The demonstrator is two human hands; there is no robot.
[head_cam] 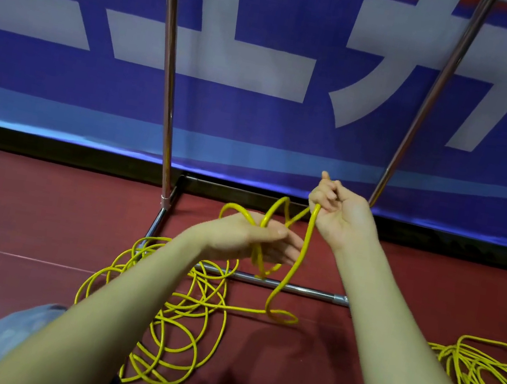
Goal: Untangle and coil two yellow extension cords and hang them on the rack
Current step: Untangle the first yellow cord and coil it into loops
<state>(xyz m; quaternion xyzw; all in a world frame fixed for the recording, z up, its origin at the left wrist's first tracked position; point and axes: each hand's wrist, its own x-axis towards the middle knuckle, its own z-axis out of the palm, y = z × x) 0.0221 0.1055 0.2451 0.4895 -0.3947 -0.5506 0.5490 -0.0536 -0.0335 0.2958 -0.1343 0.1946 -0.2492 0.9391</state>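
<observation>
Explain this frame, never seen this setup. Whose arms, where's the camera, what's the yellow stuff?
There is no machine here: a person wears a camera on the head, looking down at their own bare arms. The left hand has a few loops of yellow cord around it. The right hand pinches the same cord higher up in curled fingers. The rest lies tangled on the red floor as a pile. A second yellow pile lies at right. The chrome rack stands in front of a blue banner.

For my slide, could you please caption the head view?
Left hand holds loops of a yellow cord while right hand pinches it, before the rack; a second cord lies tangled.
</observation>
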